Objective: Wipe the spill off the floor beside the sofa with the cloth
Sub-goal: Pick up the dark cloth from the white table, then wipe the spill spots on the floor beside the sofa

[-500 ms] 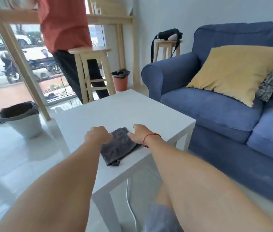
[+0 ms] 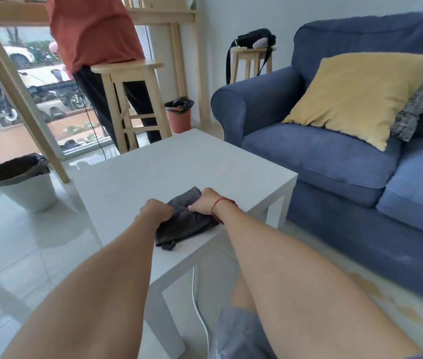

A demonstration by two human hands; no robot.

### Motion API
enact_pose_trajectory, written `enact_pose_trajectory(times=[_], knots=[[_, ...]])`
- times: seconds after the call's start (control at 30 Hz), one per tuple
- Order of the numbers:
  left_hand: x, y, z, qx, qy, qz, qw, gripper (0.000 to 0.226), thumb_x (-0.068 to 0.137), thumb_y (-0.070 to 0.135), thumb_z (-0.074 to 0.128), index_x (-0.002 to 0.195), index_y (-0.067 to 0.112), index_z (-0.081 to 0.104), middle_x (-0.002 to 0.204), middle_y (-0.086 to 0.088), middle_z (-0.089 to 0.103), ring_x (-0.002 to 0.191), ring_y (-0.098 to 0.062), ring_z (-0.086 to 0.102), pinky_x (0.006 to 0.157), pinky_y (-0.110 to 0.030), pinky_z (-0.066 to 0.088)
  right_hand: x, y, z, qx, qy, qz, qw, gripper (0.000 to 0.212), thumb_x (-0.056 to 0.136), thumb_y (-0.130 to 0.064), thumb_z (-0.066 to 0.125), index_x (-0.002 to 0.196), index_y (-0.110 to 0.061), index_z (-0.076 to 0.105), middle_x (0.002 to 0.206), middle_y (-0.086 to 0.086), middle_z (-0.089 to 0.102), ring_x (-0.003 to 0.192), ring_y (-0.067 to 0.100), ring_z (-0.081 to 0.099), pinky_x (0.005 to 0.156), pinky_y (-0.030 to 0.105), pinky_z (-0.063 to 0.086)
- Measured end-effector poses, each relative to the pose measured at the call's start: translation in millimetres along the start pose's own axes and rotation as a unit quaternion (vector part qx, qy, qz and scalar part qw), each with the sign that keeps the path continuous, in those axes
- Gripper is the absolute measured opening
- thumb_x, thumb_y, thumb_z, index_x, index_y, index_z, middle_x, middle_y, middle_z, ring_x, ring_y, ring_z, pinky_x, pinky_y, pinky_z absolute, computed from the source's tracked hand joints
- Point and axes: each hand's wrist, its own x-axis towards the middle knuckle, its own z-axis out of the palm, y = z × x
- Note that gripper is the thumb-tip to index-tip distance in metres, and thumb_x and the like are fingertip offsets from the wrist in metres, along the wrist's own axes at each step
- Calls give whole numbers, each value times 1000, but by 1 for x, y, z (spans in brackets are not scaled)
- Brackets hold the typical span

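Note:
A dark grey cloth (image 2: 183, 225) lies crumpled near the front edge of the white side table (image 2: 179, 161). My left hand (image 2: 156, 211) is closed on the cloth's left side. My right hand (image 2: 206, 200), with a red string at the wrist, pinches its right side. A yellowish spill (image 2: 376, 291) spreads over the pale floor at lower right, along the base of the blue sofa (image 2: 334, 156). Part of the spill is hidden behind my right forearm.
A yellow cushion (image 2: 360, 97) lies on the sofa. A person in a red shirt (image 2: 91, 29) stands behind a wooden stool (image 2: 130, 99). A white lined bin (image 2: 24, 182) stands at left, an orange bin (image 2: 179, 115) beyond the table. A white cable (image 2: 200, 314) hangs under the table.
Both hands have drawn closer together on the cloth, bunching it. The view has tilted slightly, bringing the spill by the sofa into sight.

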Motion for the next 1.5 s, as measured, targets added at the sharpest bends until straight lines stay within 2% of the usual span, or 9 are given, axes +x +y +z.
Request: enact_pose_trajectory(times=[0.13, 0.33, 0.53, 0.67, 0.87, 1.0, 1.13, 1.37, 1.5], knots=[[-16, 41, 35, -70, 44, 80, 993, 44, 100, 26, 34, 135, -1, 33, 136, -21, 47, 125, -39, 46, 103, -44, 39, 0, 32, -25, 120, 39, -12, 992, 51, 85, -15, 64, 132, -9, 45, 134, 9, 55, 118, 29, 56, 103, 40, 46], [-58, 128, 98, -128, 59, 229, 963, 33, 103, 28, 29, 128, 8, 33, 132, -20, 53, 117, -41, 54, 99, -52, 45, -23, 108, -108, 252, 248, -6, 936, 47, 88, -21, 62, 132, -7, 51, 130, 10, 59, 117, 27, 57, 102, 35, 46], [-119, 195, 202, -90, -21, 353, 931, 33, 103, 29, 34, 127, 8, 39, 130, -16, 56, 120, -38, 53, 101, -44, 41, -58, 218, -155, 245, 386, 96, 884, 49, 92, -23, 58, 137, -7, 46, 142, 11, 50, 133, 30, 44, 106, 33, 37], [-134, 200, 284, -58, -113, 382, 915, 27, 102, 28, 32, 118, 6, 38, 122, -18, 59, 112, -40, 56, 93, -46, 44, -70, 297, -150, 241, 422, 175, 857, 33, 92, -22, 58, 121, -7, 57, 130, 15, 59, 124, 35, 49, 94, 33, 42], [-115, 173, 396, 25, -188, 338, 922, 26, 102, 25, 33, 118, 5, 37, 122, -20, 57, 113, -40, 54, 91, -44, 40, -40, 398, -112, 233, 397, 261, 848, 9, 90, -20, 57, 89, -17, 48, 101, 17, 63, 94, 32, 58, 75, 31, 41], [-82, 151, 455, 40, -225, 308, 923, 26, 103, 20, 33, 121, 2, 38, 116, -20, 57, 106, -37, 56, 88, -41, 41, -15, 459, -75, 247, 369, 316, 838, 26, 90, -20, 55, 113, -6, 56, 106, 12, 61, 95, 31, 58, 81, 34, 46], [-57, 131, 502, 69, -228, 303, 923, 23, 102, 17, 34, 118, 2, 39, 97, -13, 53, 93, -34, 55, 75, -37, 39, 6, 501, -47, 251, 341, 345, 837, 10, 93, -22, 53, 101, -16, 50, 101, 9, 56, 86, 30, 53, 75, 34, 42], [-19, 97, 564, 101, -251, 254, 929, 36, 101, 24, 38, 130, 3, 32, 121, -23, 55, 107, -40, 55, 87, -45, 46, 36, 546, -10, 193, 303, 431, 828, 38, 95, -28, 49, 126, -5, 45, 127, 17, 57, 114, 38, 57, 92, 45, 49], [14, 85, 583, 178, -231, 263, 920, 61, 100, 34, 39, 150, 6, 17, 147, -19, 37, 135, -37, 35, 106, -49, 34, 48, 567, 18, 47, 243, 414, 876, 64, 95, -37, 47, 148, -10, 24, 160, 14, 16, 146, 31, 22, 115, 49, 25]])
